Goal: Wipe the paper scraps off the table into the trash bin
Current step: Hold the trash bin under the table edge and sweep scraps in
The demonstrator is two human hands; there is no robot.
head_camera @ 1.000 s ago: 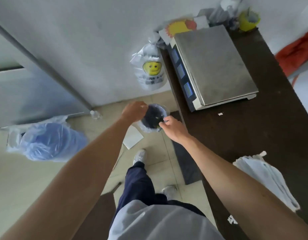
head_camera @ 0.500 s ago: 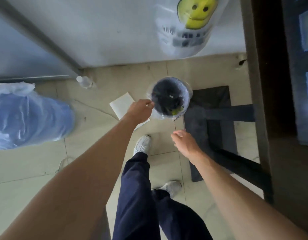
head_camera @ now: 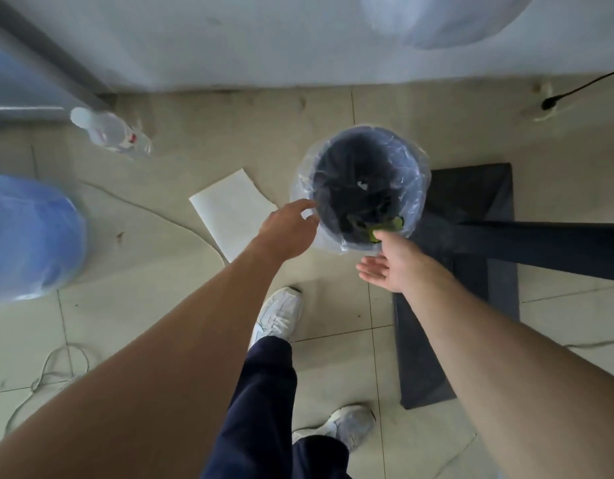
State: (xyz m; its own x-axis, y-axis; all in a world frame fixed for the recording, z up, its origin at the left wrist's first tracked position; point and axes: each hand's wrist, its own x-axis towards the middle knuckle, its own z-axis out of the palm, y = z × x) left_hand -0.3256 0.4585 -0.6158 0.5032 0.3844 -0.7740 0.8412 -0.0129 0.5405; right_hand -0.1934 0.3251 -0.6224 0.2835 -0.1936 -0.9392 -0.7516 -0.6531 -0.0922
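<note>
Far to the left of the left hand, a blue plastic bag (head_camera: 29, 236) lies on the tiled floor (head_camera: 126, 305). A clear water bottle (head_camera: 110, 131) lies beyond it toward the wall. Just left of that hand, a white sheet of paper (head_camera: 233, 212) lies flat on the floor.

The left hand (head_camera: 288, 229) is relaxed and spread, holding nothing. Its fingertips are at the clear liner (head_camera: 300, 188) on the left side of the trash bin (head_camera: 328, 157); whether they touch it or hover just off it cannot be told.

The trash bin stands upright on the floor, mouth up, directly ahead of both hands and between them. Being round, it has no long axis to line up with. Inside, a small white paper scrap (head_camera: 362, 184) shows against the dark contents, with a green piece (head_camera: 390, 227) at the near edge.

The right hand (head_camera: 392, 264) is wide, palm up, fingers straight and empty, just short of the bin's near-right rim. The dark table base (head_camera: 471, 202) runs to the right of that hand. The tabletop is out of view, so whether scraps remain there cannot be told. The left hand looks nearer to the bin, so any grip on the rim would probably fall to it.
</note>
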